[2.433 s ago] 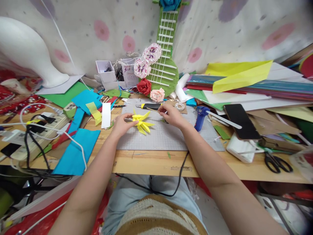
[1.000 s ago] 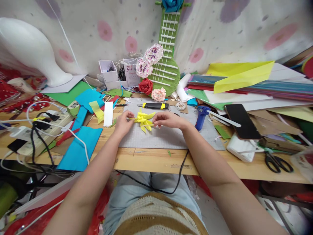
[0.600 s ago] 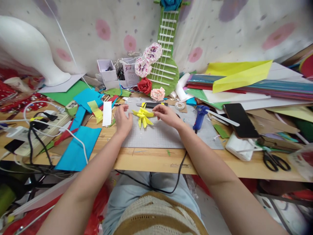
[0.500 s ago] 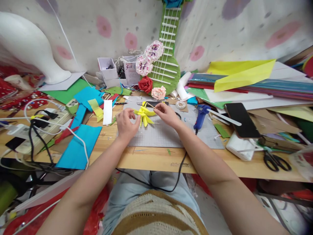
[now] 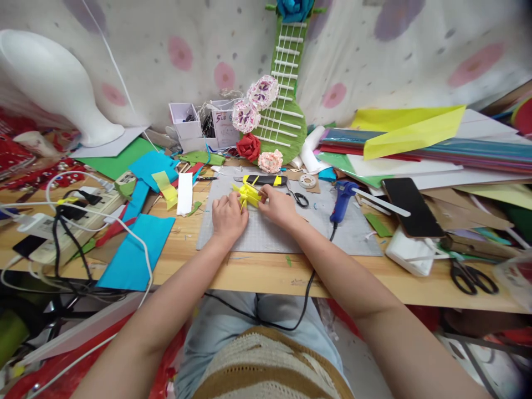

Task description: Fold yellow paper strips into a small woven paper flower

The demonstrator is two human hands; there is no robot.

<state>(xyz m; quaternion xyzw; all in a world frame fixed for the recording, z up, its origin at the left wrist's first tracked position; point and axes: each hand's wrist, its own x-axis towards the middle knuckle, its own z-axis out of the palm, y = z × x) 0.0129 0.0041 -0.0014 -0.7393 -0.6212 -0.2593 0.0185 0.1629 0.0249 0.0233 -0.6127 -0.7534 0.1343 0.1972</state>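
A yellow paper flower (image 5: 248, 193) with several narrow petals is on the grey cutting mat (image 5: 266, 238). My left hand (image 5: 229, 217) is closed at its left side, with the fingertips pinching the petals there. From the right, my right hand (image 5: 279, 206) has its fingers closed against the right petals. Both hands partly cover the flower. Whether a thin stick is still among the right fingers is unclear. Just behind the flower lies a black-and-yellow utility knife (image 5: 266, 180). Small scissors (image 5: 300, 199) rest beyond the right hand.
On the mat's right is a blue glue gun (image 5: 343, 202), its cord running over the front edge. A phone (image 5: 411, 206) and black scissors (image 5: 471, 277) lie further right. Blue crepe paper (image 5: 137, 252) and a power strip (image 5: 78, 221) are left. A green guitar shape (image 5: 286, 127) stands behind.
My hands have drawn closer together around the flower, and its spread petals now look gathered. The thin stick seen in my right fingers no longer shows clearly. The view has tilted slightly.
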